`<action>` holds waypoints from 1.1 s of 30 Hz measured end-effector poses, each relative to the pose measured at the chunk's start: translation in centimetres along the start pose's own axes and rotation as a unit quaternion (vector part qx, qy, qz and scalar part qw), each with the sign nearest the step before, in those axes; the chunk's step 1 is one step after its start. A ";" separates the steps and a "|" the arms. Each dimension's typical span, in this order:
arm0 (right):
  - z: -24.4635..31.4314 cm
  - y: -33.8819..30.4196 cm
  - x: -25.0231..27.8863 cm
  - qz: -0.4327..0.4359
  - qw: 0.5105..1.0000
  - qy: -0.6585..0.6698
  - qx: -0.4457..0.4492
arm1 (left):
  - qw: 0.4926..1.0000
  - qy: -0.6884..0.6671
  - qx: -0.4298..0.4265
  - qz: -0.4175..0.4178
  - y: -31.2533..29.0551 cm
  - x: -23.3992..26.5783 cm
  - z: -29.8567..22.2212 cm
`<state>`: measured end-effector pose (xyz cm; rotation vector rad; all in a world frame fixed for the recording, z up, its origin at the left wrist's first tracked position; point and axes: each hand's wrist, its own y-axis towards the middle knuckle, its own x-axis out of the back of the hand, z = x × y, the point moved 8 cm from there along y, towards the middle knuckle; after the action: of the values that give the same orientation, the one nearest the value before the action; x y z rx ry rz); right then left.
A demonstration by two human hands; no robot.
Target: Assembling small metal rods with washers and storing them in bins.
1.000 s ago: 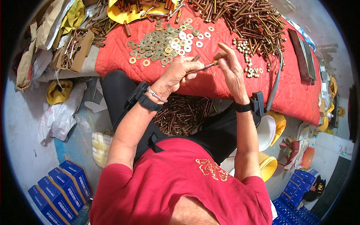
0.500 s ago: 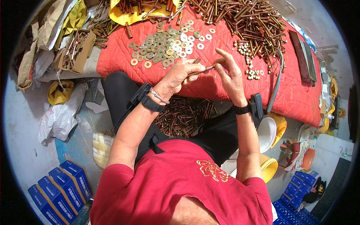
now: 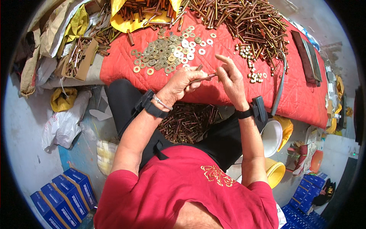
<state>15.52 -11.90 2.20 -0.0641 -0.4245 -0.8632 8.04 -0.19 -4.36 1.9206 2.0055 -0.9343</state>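
My left hand [image 3: 178, 84] is closed around a copper-coloured metal bolt [image 3: 207, 77], whose end points to the right. A second rod end [image 3: 199, 67] sticks up by its thumb. My right hand [image 3: 231, 82] is at the bolt's tip, with thumb and a bent finger close together there and the index finger stretched up. Whatever is between them is too small to make out. Beyond my left hand lies a heap of flat washers [image 3: 162, 51]. To the right of my right hand are several small nuts [image 3: 252, 69].
A red quilted cloth [image 3: 126, 57] covers the work surface. Heaps of metal rods [image 3: 251, 23] lie at the back right, with more rods [image 3: 187, 122] below between my legs. A dark bar [image 3: 307, 57] and bent grey rod [image 3: 281, 84] lie right. Blue boxes [image 3: 63, 198] stand lower left.
Both hands and the bolt have shifted slightly down in the picture, along with a small shift of the whole view. The left hand keeps its hold, and the right stays at the bolt's tip.
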 end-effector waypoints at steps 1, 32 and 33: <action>-1.9 0.2 -0.1 0.027 0.994 0.061 -0.083 | 1.000 -0.008 0.004 0.003 0.0 0.0 0.2; 1.5 0.4 0.0 -0.089 0.982 -0.045 0.161 | 0.998 -0.058 0.037 -0.018 0.4 0.5 0.7; 1.5 0.3 -0.5 -0.028 0.993 0.016 0.111 | 0.998 -0.040 0.039 0.001 0.3 0.4 0.5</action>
<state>14.93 -10.98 3.37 0.1673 -0.4907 -0.8665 8.15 -0.20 -5.10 1.8912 1.9499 -1.0870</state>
